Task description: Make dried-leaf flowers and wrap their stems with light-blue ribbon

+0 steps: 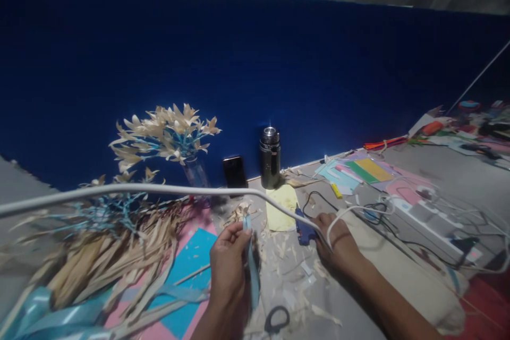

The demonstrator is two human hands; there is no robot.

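My left hand is closed in a pinch, thumb against fingers, on a light blue ribbon strip that hangs down toward the tabletop. Pale husk pieces show just above those fingertips; whether they are held too I cannot tell. A thin stick meets the left side of this hand. My right hand has its fingers curled at the handle of a dark blue glue gun. A white cable crosses in front and hides part of that grip. Yellow paper lies beyond the glue gun.
Husk flowers stand in a clear vase at left, above dried husk strips and blue paper. A phone and flask are by the wall. Scissor handles lie in front; a power strip sits right.
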